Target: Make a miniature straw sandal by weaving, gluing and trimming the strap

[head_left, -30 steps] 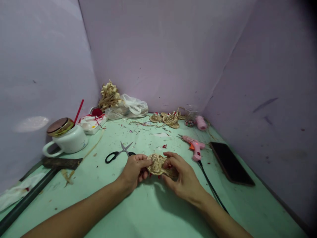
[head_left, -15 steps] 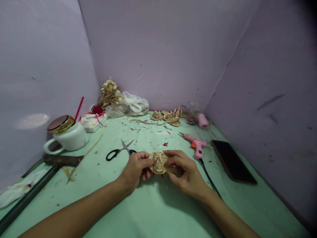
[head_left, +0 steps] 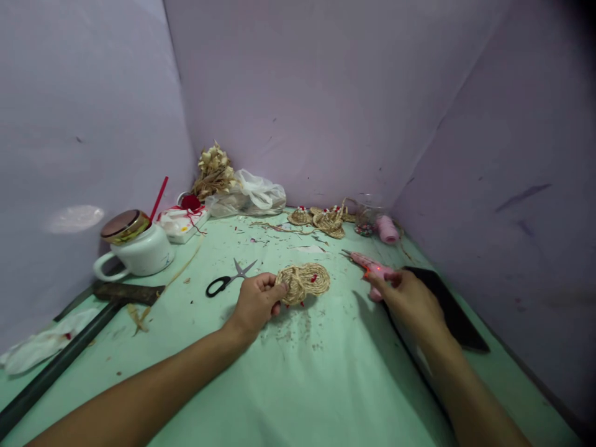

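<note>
My left hand (head_left: 256, 304) pinches the left end of a small woven straw slipper (head_left: 314, 282), whose coiled sole faces up. Red bits show on the slipper's middle and along its lower edge. On the right, my right hand (head_left: 414, 301) has its thumb and fingers around the handle of a pink glue gun (head_left: 370, 264); part of the handle is hidden behind them. The gun's nozzle points to the upper left and a small red light glows on its body. Black-handled scissors (head_left: 231, 277) lie spread just beyond my left hand.
A dark phone (head_left: 459, 316) lies beside my right forearm. At left are a white mug (head_left: 144, 251) with a lidded jar on it and a hammer (head_left: 123, 293). More straw pieces (head_left: 329, 220), a pink thread spool (head_left: 387, 230) and a plastic bag (head_left: 256, 194) line the back.
My right hand has let go of the straw slipper and moved right to the glue gun. My left hand still holds the slipper. The view has shifted slightly.
</note>
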{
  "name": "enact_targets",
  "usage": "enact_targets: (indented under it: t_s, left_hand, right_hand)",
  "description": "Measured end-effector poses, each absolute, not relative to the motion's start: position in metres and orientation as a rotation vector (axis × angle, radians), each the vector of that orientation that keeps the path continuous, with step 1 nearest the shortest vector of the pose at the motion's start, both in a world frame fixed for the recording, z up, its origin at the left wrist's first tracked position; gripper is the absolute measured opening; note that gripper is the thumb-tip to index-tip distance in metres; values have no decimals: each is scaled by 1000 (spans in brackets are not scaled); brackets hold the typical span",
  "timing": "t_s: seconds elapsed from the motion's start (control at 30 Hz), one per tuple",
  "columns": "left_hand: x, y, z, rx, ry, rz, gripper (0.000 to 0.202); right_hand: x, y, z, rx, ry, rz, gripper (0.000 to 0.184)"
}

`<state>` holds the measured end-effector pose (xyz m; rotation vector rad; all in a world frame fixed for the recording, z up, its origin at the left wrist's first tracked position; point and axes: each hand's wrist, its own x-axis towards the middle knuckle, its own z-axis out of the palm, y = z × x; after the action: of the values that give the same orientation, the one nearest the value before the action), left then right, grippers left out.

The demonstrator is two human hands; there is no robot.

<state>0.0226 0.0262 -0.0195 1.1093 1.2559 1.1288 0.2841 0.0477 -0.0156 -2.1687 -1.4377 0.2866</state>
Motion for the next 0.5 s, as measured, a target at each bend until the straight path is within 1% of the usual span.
enact_targets:
  t_s: [0.07, 0.2, 0.3, 0.5]
  left_hand:
    - [22, 26, -18, 1103, 1259, 1150, 21]
    - [21, 26, -13, 1097, 1255, 1189, 20]
    - [20, 26, -12, 1099, 1253, 1205, 20]
    - [18, 27, -15, 1096, 1245, 1223, 19]
  right_hand:
    - [292, 54, -19, -2143, -1376, 460, 40]
    - [295, 60, -26, -2120, -1296, 508, 25]
    - [294, 60, -27, -2071, -1223, 671, 14]
    - [276, 47, -13, -1731, -1117, 1133, 10]
